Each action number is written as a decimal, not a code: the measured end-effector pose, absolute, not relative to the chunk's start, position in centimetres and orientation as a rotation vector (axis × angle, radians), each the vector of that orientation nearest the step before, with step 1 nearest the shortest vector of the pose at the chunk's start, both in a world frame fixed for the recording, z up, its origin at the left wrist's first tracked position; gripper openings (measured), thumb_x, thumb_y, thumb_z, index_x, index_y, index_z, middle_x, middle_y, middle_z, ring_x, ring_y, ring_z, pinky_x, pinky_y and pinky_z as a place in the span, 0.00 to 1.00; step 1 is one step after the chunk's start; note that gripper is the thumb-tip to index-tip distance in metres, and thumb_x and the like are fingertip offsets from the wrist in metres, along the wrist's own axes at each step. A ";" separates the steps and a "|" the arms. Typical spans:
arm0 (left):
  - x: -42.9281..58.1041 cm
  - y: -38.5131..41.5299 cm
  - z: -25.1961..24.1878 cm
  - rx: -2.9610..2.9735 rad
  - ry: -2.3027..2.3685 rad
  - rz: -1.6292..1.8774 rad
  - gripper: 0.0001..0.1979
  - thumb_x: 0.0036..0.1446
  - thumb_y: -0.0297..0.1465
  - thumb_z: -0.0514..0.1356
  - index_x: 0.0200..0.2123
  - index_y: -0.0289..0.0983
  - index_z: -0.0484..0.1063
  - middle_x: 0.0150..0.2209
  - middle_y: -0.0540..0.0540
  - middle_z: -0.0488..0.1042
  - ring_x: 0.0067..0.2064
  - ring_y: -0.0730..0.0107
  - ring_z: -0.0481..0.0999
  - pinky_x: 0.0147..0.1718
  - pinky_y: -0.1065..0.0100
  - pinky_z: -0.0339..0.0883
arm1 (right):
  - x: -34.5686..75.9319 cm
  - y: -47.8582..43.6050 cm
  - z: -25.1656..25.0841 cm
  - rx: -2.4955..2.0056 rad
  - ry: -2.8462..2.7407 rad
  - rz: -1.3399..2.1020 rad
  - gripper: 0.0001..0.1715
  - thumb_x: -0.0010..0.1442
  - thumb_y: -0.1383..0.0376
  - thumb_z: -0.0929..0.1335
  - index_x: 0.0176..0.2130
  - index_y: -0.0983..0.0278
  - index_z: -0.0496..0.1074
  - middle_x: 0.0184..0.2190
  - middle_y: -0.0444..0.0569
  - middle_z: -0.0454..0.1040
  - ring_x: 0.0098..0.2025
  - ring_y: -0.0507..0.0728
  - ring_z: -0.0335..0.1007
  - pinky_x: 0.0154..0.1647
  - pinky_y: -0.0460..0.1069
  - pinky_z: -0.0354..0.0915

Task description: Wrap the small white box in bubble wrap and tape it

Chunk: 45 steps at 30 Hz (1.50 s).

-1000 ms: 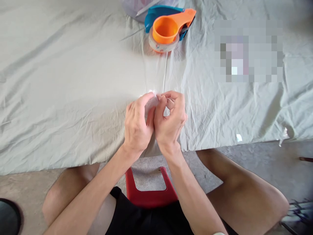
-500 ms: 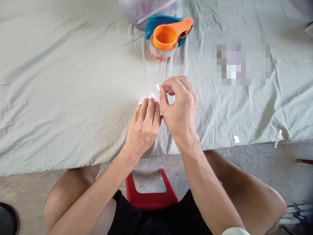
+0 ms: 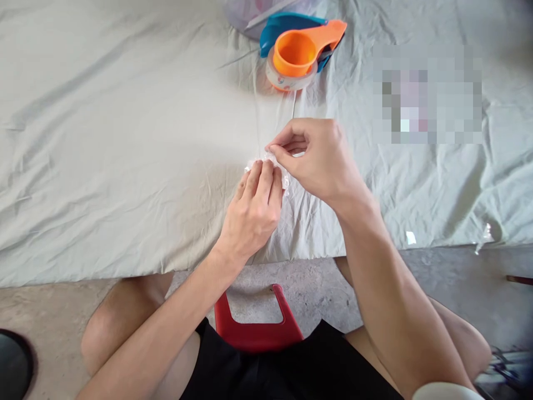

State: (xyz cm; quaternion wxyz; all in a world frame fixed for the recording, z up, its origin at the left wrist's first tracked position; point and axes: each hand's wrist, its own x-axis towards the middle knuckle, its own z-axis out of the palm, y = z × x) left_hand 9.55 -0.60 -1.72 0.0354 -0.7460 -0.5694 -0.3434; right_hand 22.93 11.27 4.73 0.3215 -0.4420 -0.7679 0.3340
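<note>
At the middle of the worktable, a small crumpled piece of clear, glossy plastic [image 3: 286, 182] lies on the cloth, mostly hidden under the fingers. Taken below as clock centre.

Left hand [image 3: 252, 214]: comes in from 7 o'clock, palm down over the plastic, fingers side by side and bent at the tips. Thumb hidden; cannot tell whether it grips the piece or only presses on it.

Right hand [image 3: 318, 158]: at 2 to 3 o'clock, thumb and forefinger brought together in a narrow pinch at the plastic's far edge, other fingers curled behind. Cannot tell what, if anything, sits between the tips.

Surface: pale grey-green wrinkled tablecloth [image 3: 125, 139].

12 o'clock, well apart from the hands: orange plastic tape dispenser [image 3: 332, 34] with ring and handle, carrying a whitish printed tape roll [image 3: 291, 81]. Just behind it, a blue plastic object [image 3: 277, 32]; beyond, a translucent purplish container [image 3: 245, 16], cut by the frame.

4 o'clock, near the table edge: a small shiny flat scrap [image 3: 411, 238]; farther out, a crumpled clear scrap [image 3: 484, 239].

6 o'clock, below the table: red plastic stool [image 3: 258, 337] over grey concrete floor [image 3: 308, 291].
</note>
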 end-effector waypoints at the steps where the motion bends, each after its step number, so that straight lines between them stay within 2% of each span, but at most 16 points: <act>1: 9.6 -0.6 -1.7 -2.293 -1.755 -1.056 0.21 0.83 0.28 0.53 0.72 0.29 0.71 0.70 0.28 0.79 0.75 0.44 0.78 0.75 0.44 0.75 | 23.0 11.5 5.1 -1.158 -2.045 0.894 0.13 0.67 0.58 0.80 0.33 0.55 0.79 0.34 0.47 0.86 0.38 0.63 0.85 0.52 0.66 0.87; 4: 9.6 -0.6 -1.7 -2.302 -1.774 -1.052 0.21 0.84 0.29 0.52 0.72 0.30 0.71 0.71 0.28 0.79 0.75 0.44 0.78 0.75 0.44 0.75 | 23.2 12.0 6.0 -1.127 -2.157 0.924 0.12 0.68 0.57 0.79 0.33 0.55 0.81 0.33 0.48 0.86 0.38 0.64 0.85 0.52 0.67 0.87; 9: 9.8 -0.6 -1.4 -2.250 -1.759 -1.055 0.19 0.84 0.28 0.53 0.70 0.29 0.72 0.69 0.29 0.80 0.73 0.45 0.80 0.72 0.46 0.77 | 23.6 12.5 6.8 -1.123 -2.256 1.045 0.11 0.67 0.64 0.80 0.31 0.56 0.82 0.33 0.47 0.87 0.39 0.65 0.86 0.56 0.69 0.84; 13: 9.8 -0.5 -0.8 -2.248 -1.804 -1.095 0.17 0.83 0.28 0.54 0.67 0.33 0.74 0.66 0.31 0.83 0.69 0.45 0.83 0.67 0.45 0.78 | 24.2 11.8 6.7 -1.087 -2.276 1.029 0.08 0.69 0.66 0.77 0.36 0.55 0.85 0.36 0.46 0.89 0.42 0.65 0.87 0.56 0.67 0.84; 19: 9.2 0.0 -1.1 -2.227 -1.750 -1.261 0.13 0.83 0.30 0.55 0.63 0.34 0.75 0.63 0.30 0.81 0.58 0.50 0.89 0.53 0.54 0.85 | 25.0 9.6 6.3 -0.995 -2.360 0.916 0.19 0.70 0.74 0.68 0.44 0.54 0.86 0.45 0.44 0.90 0.50 0.64 0.89 0.57 0.62 0.83; 25: 8.4 -0.1 -1.1 -2.283 -1.780 -1.335 0.11 0.85 0.38 0.55 0.60 0.43 0.73 0.68 0.38 0.81 0.61 0.53 0.89 0.57 0.56 0.85 | 25.8 7.9 6.1 -0.902 -2.553 0.721 0.34 0.64 0.82 0.60 0.56 0.56 0.81 0.61 0.49 0.86 0.63 0.64 0.85 0.66 0.63 0.81; 29: 8.5 -0.2 -1.2 -2.150 -1.621 -1.286 0.16 0.84 0.35 0.60 0.68 0.40 0.70 0.61 0.38 0.86 0.61 0.54 0.89 0.55 0.59 0.86 | 26.2 7.4 5.1 -0.850 -2.556 0.625 0.36 0.67 0.81 0.59 0.62 0.58 0.79 0.67 0.52 0.83 0.69 0.65 0.82 0.69 0.64 0.80; 31: 8.6 -0.2 -1.5 -2.103 -1.549 -1.238 0.16 0.82 0.32 0.63 0.67 0.37 0.72 0.56 0.39 0.87 0.59 0.52 0.90 0.55 0.60 0.86 | 26.3 7.4 4.4 -0.833 -2.443 0.683 0.34 0.68 0.79 0.60 0.62 0.58 0.80 0.67 0.52 0.83 0.69 0.64 0.82 0.71 0.65 0.79; 34: 8.6 -0.4 -2.0 -2.111 -1.509 -1.192 0.07 0.80 0.29 0.64 0.56 0.37 0.80 0.51 0.40 0.87 0.59 0.50 0.91 0.54 0.59 0.87 | 26.0 7.7 3.7 -0.924 -2.231 0.824 0.28 0.70 0.76 0.63 0.57 0.56 0.83 0.60 0.48 0.88 0.64 0.61 0.85 0.70 0.63 0.80; 36: 8.6 -0.6 -2.1 -2.125 -1.521 -1.166 0.05 0.80 0.28 0.63 0.50 0.37 0.81 0.51 0.40 0.87 0.60 0.48 0.90 0.53 0.58 0.87 | 25.6 8.1 3.7 -1.004 -2.137 0.921 0.23 0.72 0.73 0.64 0.53 0.56 0.84 0.54 0.47 0.89 0.58 0.59 0.87 0.66 0.61 0.81; 41: 8.7 -0.7 -2.2 -2.149 -1.584 -1.146 0.07 0.81 0.28 0.61 0.51 0.37 0.82 0.53 0.38 0.85 0.62 0.46 0.89 0.52 0.57 0.86 | 24.5 9.2 4.4 -1.099 -2.106 1.024 0.17 0.77 0.67 0.64 0.51 0.58 0.82 0.47 0.47 0.88 0.51 0.58 0.86 0.57 0.58 0.80; 45: 8.8 -0.6 -2.3 -2.137 -1.587 -1.125 0.10 0.81 0.24 0.58 0.51 0.37 0.82 0.47 0.41 0.85 0.62 0.48 0.89 0.53 0.59 0.86 | 23.6 8.8 4.1 -1.147 -2.152 0.975 0.11 0.78 0.63 0.66 0.49 0.58 0.80 0.43 0.47 0.87 0.45 0.58 0.84 0.52 0.56 0.78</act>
